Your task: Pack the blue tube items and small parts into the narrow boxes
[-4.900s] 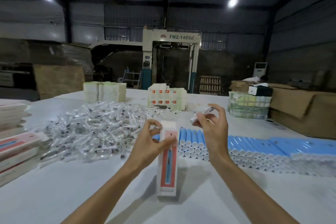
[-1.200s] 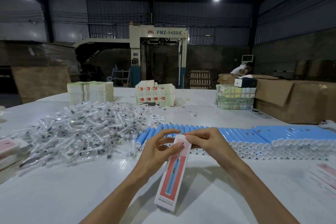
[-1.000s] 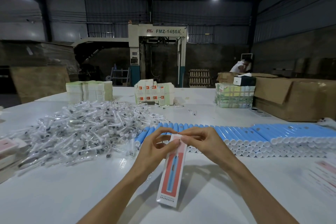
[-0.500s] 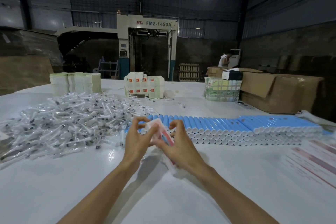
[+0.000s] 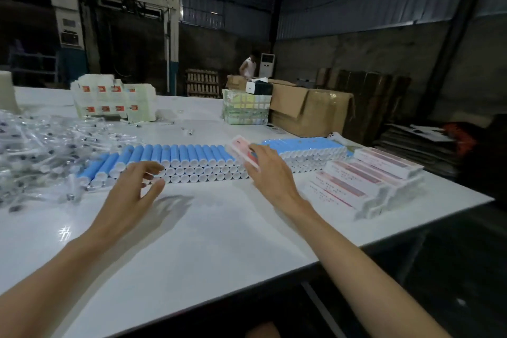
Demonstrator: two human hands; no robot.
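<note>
My right hand (image 5: pixel 267 170) holds a narrow pink-and-white box (image 5: pixel 242 151) above the white table (image 5: pixel 219 233), in front of the stacked blue tubes (image 5: pixel 192 159). My left hand (image 5: pixel 135 186) hovers with its fingers spread and holds nothing, just in front of the left end of the tube stack. A heap of small parts in clear wrappers (image 5: pixel 41 153) lies at the left. A pile of packed narrow boxes (image 5: pixel 365 178) sits at the right, near the table's edge.
White cartons with red labels (image 5: pixel 112 101) and a bundle of flat packs (image 5: pixel 244 107) stand at the back. Cardboard boxes (image 5: pixel 310 110) line the back right. A person (image 5: pixel 248 64) stands far behind. The table's right edge drops off beside the packed boxes.
My left hand has let go of the box and moved left. My right hand carried the box to the right, and my view swung right so the packed pile shows.
</note>
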